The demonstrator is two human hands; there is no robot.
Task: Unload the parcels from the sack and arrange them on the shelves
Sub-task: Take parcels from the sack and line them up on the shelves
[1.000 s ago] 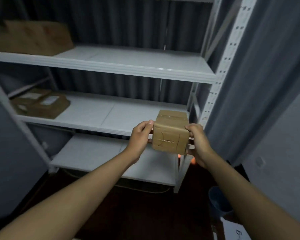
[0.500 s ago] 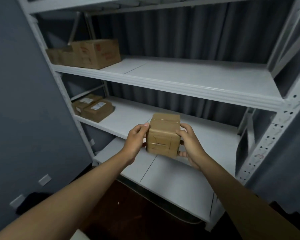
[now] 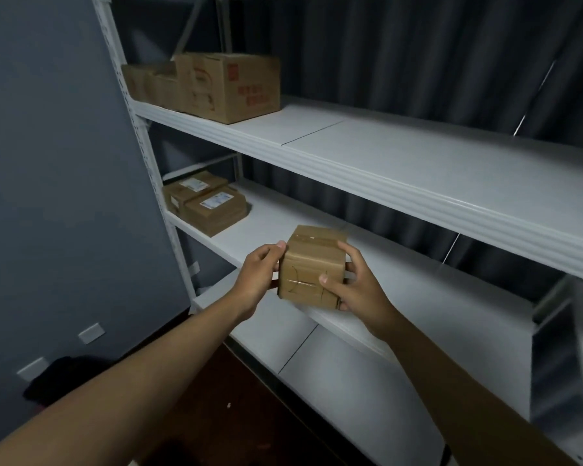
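A small tape-wrapped brown parcel [image 3: 312, 267] is being gripped by the left hand [image 3: 256, 280] and right hand [image 3: 354, 287], just in front of the middle shelf [image 3: 283, 216]. Far left, two labelled parcels [image 3: 206, 205] are lying; their print is unreadable.

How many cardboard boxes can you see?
6, maybe more hidden behind. One box is held by both hands, two labelled boxes are on the middle shelf, and three boxes are on the upper shelf.
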